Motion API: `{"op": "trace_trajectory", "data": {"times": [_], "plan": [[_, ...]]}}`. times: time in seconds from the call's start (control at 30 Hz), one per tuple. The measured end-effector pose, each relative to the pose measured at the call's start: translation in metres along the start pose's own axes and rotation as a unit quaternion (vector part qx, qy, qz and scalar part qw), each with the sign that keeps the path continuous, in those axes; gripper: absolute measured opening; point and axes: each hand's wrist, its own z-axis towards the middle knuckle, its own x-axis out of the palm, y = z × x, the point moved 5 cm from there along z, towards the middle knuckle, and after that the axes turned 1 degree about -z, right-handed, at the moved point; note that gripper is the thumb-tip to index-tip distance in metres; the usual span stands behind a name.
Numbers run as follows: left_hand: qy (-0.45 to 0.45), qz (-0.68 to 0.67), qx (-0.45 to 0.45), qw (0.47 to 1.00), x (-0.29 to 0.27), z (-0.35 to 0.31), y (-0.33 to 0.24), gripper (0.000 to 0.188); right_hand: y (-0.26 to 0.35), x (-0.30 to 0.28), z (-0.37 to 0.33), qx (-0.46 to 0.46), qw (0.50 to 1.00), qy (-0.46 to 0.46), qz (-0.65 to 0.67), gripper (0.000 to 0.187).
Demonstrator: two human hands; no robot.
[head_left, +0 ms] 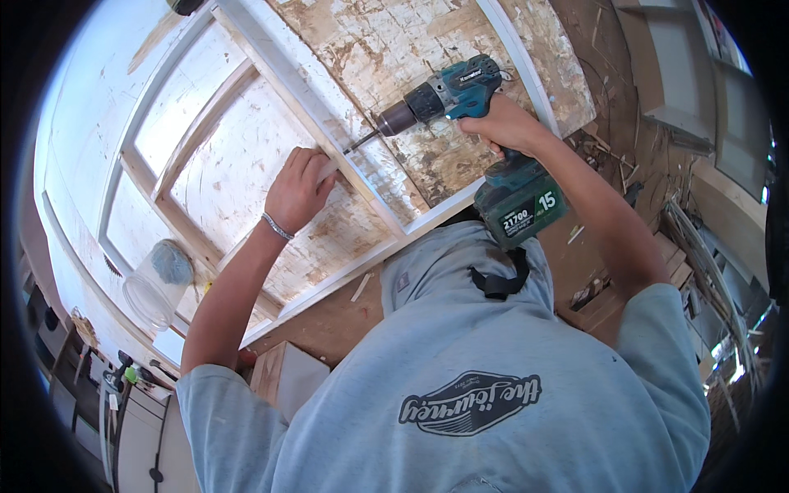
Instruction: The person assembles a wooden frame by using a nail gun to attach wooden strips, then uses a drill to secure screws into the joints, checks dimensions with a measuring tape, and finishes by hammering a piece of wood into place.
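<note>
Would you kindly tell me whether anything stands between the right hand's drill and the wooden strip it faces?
Nothing visible does: the bit of the drill in the right hand appears to reach the wooden strip. The left hand is on the strip's opposite side.

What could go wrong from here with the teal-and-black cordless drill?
Finger injury: the thin metal drill bit meets the long pale wooden bar close to the bare left hand; it might slip or break through toward the fingers.

Bent bit: the bare right hand alone holds the drill, so any tilt could strain it.

Snagging: the silver-coloured bracelet might catch on the frame.
</note>
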Motion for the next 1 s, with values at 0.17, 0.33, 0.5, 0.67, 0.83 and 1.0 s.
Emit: {"op": "trace_trajectory", "data": {"times": [0.17,0.33,0.5,0.67,0.83,1.0], "plan": [[-0.025,0.015,-0.007,1.000,-0.003,-0.004,-0.006,0.030,0.003,0.003,-0.001,-0.006,1.000,0.008,0.008,0.030],[-0.012,0.032,-0.033,0.999,0.000,-0.010,0.003,0.032,0.007,0.000,-0.010,-0.049,0.998,0.019,0.040,0.026],[-0.038,0.101,-0.087,0.990,0.000,-0.029,-0.009,0.029,0.028,-0.013,-0.067,-0.059,0.985,0.004,0.161,0.025],[-0.465,0.077,-0.250,0.845,-0.144,-0.129,-0.043,0.028,0.032,-0.084,-0.146,-0.104,0.971,-0.078,0.201,0.018],[-0.555,0.040,-0.493,0.669,-0.284,-0.322,0.055,0.016,0.049,-0.126,-0.170,-0.263,0.924,-0.083,0.266,0.013],[-0.036,0.043,-0.675,0.735,-0.262,-0.332,0.155,0.041,0.044,-0.111,-0.134,-0.317,0.903,-0.069,0.283,0.017]]}}
